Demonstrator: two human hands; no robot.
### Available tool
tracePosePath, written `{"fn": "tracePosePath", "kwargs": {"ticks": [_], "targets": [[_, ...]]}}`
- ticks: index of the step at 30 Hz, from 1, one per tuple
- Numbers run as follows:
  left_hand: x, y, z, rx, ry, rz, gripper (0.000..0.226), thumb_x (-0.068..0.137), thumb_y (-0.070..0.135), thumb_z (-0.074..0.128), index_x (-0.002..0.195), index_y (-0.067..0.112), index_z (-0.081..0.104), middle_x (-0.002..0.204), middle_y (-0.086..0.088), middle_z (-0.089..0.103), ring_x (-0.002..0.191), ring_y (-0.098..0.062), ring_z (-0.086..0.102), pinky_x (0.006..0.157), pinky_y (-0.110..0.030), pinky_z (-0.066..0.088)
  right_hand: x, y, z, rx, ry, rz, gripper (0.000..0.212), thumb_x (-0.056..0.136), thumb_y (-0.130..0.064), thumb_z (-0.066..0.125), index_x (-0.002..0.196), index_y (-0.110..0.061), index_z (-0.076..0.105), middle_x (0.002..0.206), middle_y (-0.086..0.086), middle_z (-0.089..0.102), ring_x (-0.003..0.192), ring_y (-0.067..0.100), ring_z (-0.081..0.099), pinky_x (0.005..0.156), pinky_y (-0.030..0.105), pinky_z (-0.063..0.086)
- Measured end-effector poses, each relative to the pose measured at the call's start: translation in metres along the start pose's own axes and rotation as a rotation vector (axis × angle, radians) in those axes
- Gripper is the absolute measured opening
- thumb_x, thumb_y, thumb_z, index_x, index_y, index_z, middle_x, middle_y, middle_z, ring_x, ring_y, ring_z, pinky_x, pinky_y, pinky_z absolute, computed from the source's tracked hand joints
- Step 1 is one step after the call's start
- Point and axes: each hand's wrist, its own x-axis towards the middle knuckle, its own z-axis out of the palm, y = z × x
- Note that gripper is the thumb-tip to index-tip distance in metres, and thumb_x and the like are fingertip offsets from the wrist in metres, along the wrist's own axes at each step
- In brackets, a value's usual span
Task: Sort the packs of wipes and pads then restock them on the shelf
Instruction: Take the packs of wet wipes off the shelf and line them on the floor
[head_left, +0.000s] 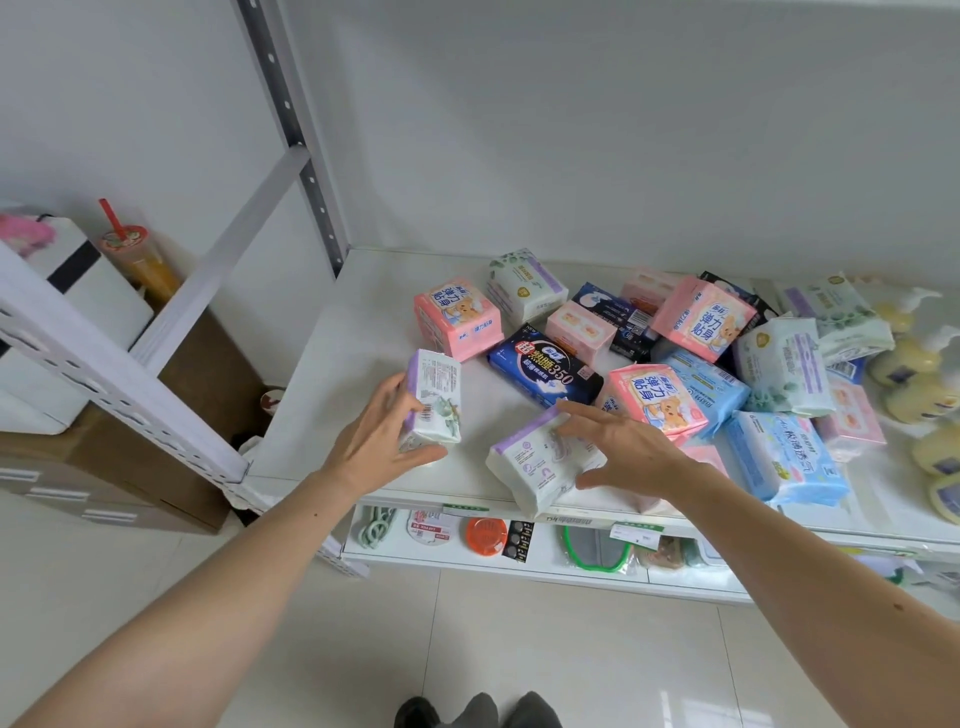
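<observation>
White shelf (332, 364) holds a mixed heap of packs (675, 353), unsorted. Left of the dark blue pack (545, 371), left hand (379, 436) grips an upright purple-white pack (434, 400); right hand (623, 447), fingers spread, rests on a similar pack (540, 462) just below it. Sorting barely begun.

White walls (623, 130); pale tiled floor (571, 649); brown cardboard boxes (208, 374)

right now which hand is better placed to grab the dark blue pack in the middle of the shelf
Right. The right hand rests on a white and purple pack just in front of the dark blue pack, its fingertips nearly at it. The left hand already grips another white pack.
</observation>
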Motion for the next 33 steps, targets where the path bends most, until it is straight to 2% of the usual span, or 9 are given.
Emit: {"fn": "tracePosePath", "kwargs": {"ticks": [6,10,12,14,18,22,25,30,33], "targets": [[-0.002,0.0,0.002,-0.142,0.115,-0.279,0.062,0.066,0.055,0.077,0.096,0.025,0.033,0.129,0.009,0.046,0.098,-0.017,0.054,0.068,-0.033,0.046,0.003,-0.027,-0.001,-0.069,0.053,0.109,0.095,0.057,-0.087,0.057,0.131,-0.03,0.039,0.142,-0.011,0.045,0.122,0.022,0.042,0.1,0.042,0.038],[-0.003,-0.014,-0.003,-0.371,0.008,-0.237,0.069,0.073,0.048,0.075,0.127,0.034,0.036,0.135,0.006,0.041,0.115,-0.011,0.048,0.09,-0.037,0.05,0.015,-0.052,-0.001,0.009,0.021,0.29,0.108,0.058,-0.093,0.047,0.142,-0.028,0.03,0.148,0.0,0.032,0.131,0.03,0.036,0.106,0.05,0.031],[0.0,-0.016,-0.006,-0.436,-0.055,-0.208,0.074,0.073,0.046,0.073,0.136,0.044,0.035,0.14,0.006,0.033,0.12,0.005,0.038,0.099,-0.037,0.047,0.021,-0.063,0.004,0.035,0.019,0.394,0.111,0.056,-0.093,0.049,0.141,-0.026,0.029,0.146,0.009,0.026,0.132,0.034,0.033,0.106,0.05,0.03],[0.003,-0.015,-0.008,-0.45,-0.093,-0.248,0.075,0.067,0.053,0.07,0.134,0.051,0.037,0.14,0.011,0.026,0.116,0.012,0.037,0.099,-0.038,0.047,0.025,-0.071,0.009,0.034,0.013,0.457,0.111,0.054,-0.089,0.058,0.139,-0.024,0.027,0.139,0.014,0.03,0.127,0.035,0.035,0.103,0.048,0.033],[0.006,-0.012,-0.011,-0.361,-0.099,-0.298,0.085,0.053,0.066,0.071,0.131,0.049,0.041,0.139,0.013,0.027,0.117,-0.003,0.043,0.1,-0.029,0.04,0.031,-0.073,0.007,0.073,0.041,0.449,0.112,0.053,-0.072,0.074,0.139,-0.024,0.022,0.123,0.011,0.037,0.115,0.03,0.04,0.099,0.044,0.039],[0.013,-0.019,-0.017,-0.428,-0.139,-0.263,0.083,0.052,0.056,0.071,0.13,0.044,0.045,0.138,0.012,0.038,0.123,-0.008,0.041,0.107,-0.032,0.037,0.031,-0.068,0.007,0.336,0.136,0.301,0.113,0.053,-0.051,0.084,0.144,-0.03,0.02,0.129,0.007,0.031,0.117,0.028,0.041,0.1,0.035,0.039],[0.016,-0.034,-0.024,-0.447,-0.22,-0.285,0.081,0.055,0.047,0.076,0.129,0.053,0.043,0.138,0.017,0.041,0.129,-0.017,0.036,0.108,-0.043,0.038,0.031,-0.062,0.009,0.508,0.129,0.097,0.109,0.058,-0.039,0.087,0.145,-0.041,0.02,0.133,0.002,0.025,0.121,0.024,0.04,0.1,0.026,0.036],[0.022,-0.04,-0.036,-0.508,-0.298,-0.259,0.086,0.067,0.013,0.079,0.135,0.049,0.041,0.142,0.01,0.035,0.129,-0.009,0.037,0.109,-0.029,0.033,0.031,-0.049,0.019,0.537,0.038,-0.012,0.105,0.06,-0.025,0.087,0.142,-0.051,0.025,0.145,-0.003,0.014,0.136,0.023,0.026,0.114,0.041,0.03],[0.023,-0.043,-0.041,-0.508,-0.343,-0.276,0.085,0.064,0.013,0.078,0.134,0.047,0.044,0.14,0.007,0.03,0.131,-0.008,0.034,0.111,-0.027,0.029,0.021,-0.03,0.021,0.55,0.007,0.042,0.104,0.055,-0.015,0.087,0.134,-0.051,0.031,0.145,-0.013,0.02,0.131,0.015,0.033,0.111,0.042,0.036]]}}
